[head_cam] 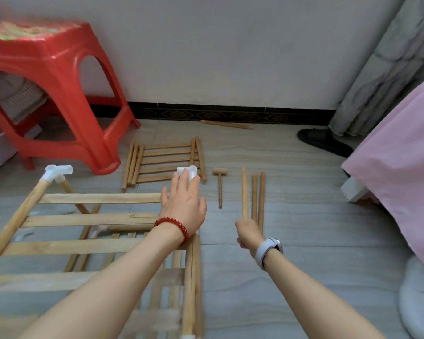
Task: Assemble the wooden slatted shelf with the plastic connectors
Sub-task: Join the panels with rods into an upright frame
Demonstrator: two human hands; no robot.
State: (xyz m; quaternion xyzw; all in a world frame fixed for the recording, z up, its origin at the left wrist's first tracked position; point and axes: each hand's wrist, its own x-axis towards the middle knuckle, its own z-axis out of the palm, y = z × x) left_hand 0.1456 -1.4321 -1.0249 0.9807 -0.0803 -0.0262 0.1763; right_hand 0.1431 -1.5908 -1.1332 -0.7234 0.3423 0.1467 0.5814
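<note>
Shelf frame: the slatted shelf [91, 223] lay on the floor at lower left, flat pale wooden slats crossing round dowel rails, the grain light and unvarnished.
Far-left corner: a white plastic connector [58, 172], smooth and tube-shaped with several sockets, capped the raised left corner where two dowels met.
Right corner: a second white connector [190, 172], translucent and rounded, sat at the frame's far right corner under the fingertips of the left hand.
Left hand: the left hand [182, 203] lay palm down with fingers extended over that connector and the slat ends; a red bead bracelet [174, 225] circled the wrist.
Right hand: the right hand [249, 232] was closed round the lower end of a round wooden dowel [244, 192], which pointed away from the person; a pale grey watch [269, 249] sat on the wrist.
Loose dowels: two more dowels [258, 199] lay side by side on the floor just right of the held one.
Mallet: a small wooden mallet [220, 184] lay on the floor between the hands and the spare panel.
Spare panel: another slatted panel [164, 162] lay flat further off, with dowels bunched at each end.
Floor: grey tiles [304, 192] with a faint streaked pattern.
Surroundings: a glossy red plastic stool [54, 94] stood at left; pink fabric [402, 167] hung at right.
</note>
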